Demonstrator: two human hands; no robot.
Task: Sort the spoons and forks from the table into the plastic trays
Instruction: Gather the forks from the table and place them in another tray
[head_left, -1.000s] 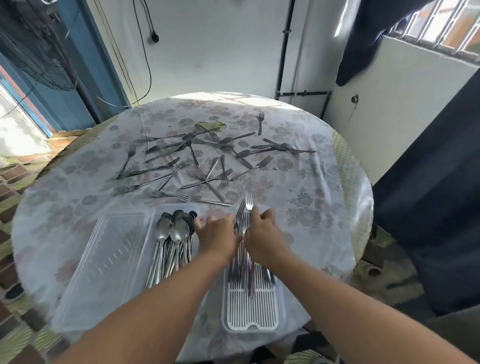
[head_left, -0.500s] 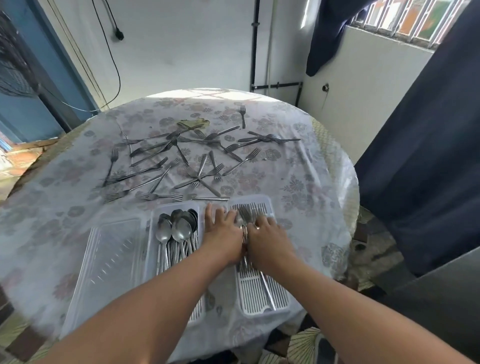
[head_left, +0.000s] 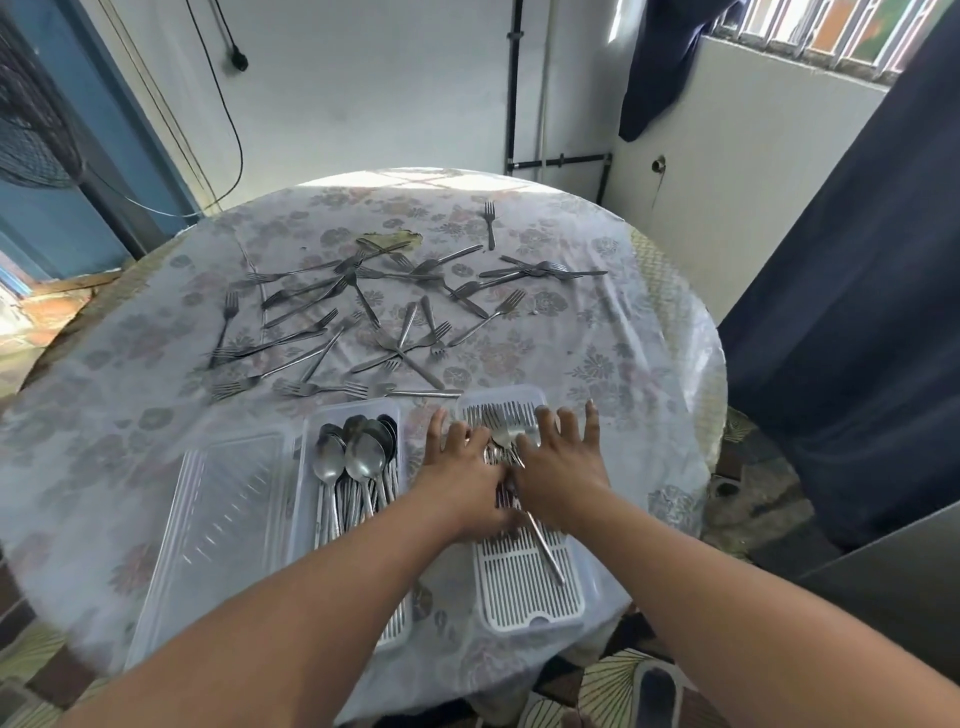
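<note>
Both hands lay flat over the bundle of stainless-steel forks (head_left: 506, 434) in the clear plastic tray with a white slotted insert (head_left: 524, 587), which sat at the near right of the round table covered in a floral plastic cloth (head_left: 613, 332). The left hand (head_left: 460, 470) had its fingers straight and spread, pressing on the left side of the bundle, and the right hand (head_left: 563, 462) did likewise on the right side, fingers splayed toward the tray's far end. Neither hand gripped anything. Just left of that tray, a second clear plastic tray (head_left: 311, 436) held a pile of steel spoons (head_left: 358, 462), bowls pointing far. Farther left lay a clear rectangular plastic lid (head_left: 218, 519). Many loose steel forks (head_left: 363, 322) were scattered across the middle and far part of the table, well apart from the hands.
</note>
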